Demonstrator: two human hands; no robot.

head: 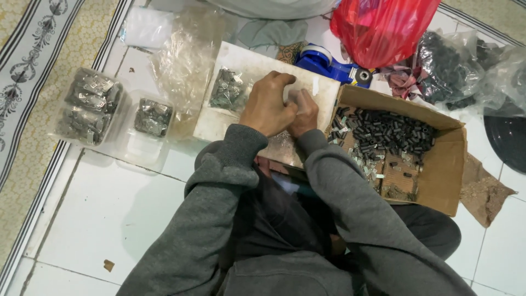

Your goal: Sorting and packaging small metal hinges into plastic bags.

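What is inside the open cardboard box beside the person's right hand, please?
The cardboard box holds a heap of small dark cylindrical parts and some small silvery metal pieces on its bare bottom. Whatever lies beneath the heap is covered.

Open floor tile front-left. Left is blocked by plastic trays, right by the cardboard box. Far side is crowded: tape dispenser, red bag, dark parts bags.

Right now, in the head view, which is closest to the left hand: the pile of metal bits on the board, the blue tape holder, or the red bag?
From the left hand:
1. Pile of metal bits, just left on the white board.
2. Blue tape holder, upper right.
3. Red bag, farther up right.
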